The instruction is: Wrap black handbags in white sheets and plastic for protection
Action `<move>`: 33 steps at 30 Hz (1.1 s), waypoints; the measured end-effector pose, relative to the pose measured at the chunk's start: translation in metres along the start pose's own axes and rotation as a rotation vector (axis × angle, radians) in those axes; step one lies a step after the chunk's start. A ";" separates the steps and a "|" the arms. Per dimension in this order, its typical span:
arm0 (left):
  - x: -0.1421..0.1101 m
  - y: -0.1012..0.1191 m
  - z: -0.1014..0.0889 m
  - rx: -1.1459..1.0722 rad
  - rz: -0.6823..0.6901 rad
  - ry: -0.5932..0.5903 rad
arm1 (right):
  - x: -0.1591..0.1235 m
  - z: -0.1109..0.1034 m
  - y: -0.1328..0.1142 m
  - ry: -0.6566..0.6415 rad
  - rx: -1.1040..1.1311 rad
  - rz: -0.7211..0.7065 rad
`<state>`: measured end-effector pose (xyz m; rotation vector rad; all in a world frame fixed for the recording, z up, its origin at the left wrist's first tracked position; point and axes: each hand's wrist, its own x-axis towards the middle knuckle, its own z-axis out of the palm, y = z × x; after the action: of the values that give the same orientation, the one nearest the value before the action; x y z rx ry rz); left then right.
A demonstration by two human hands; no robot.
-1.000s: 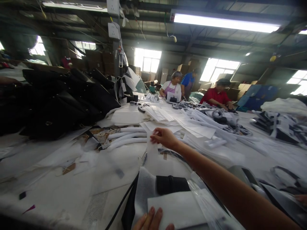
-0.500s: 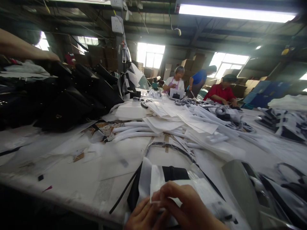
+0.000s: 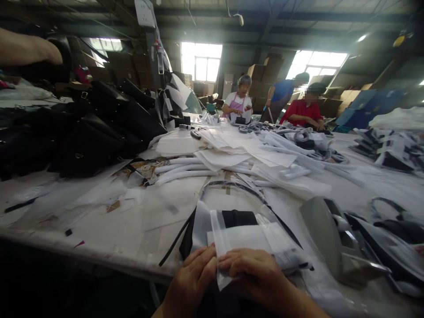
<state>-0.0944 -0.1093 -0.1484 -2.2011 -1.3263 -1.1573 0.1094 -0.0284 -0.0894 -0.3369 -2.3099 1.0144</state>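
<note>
Translucent strip (image 3: 217,229) runs roughly 12-to-6 — right hand (image 3: 253,266) nearer, fingers over it; left hand (image 3: 194,274) at its 9 o'clock edge — can't tell if either pinches.

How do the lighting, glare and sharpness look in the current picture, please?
Head view: both bright back windows are blown out, with haze around them; head view: the black bags at left lose much detail in shadow; head view: the left hand and right hand look slightly soft, though their outlines stay readable.
</note>
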 end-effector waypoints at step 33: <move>-0.017 -0.017 0.006 0.099 0.104 -0.104 | -0.061 0.073 0.033 0.323 -0.704 -0.277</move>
<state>-0.1099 -0.1069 -0.1668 -2.2562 -1.2644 -0.9313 0.1137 -0.0760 -0.1782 -0.4008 -2.2535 -0.0174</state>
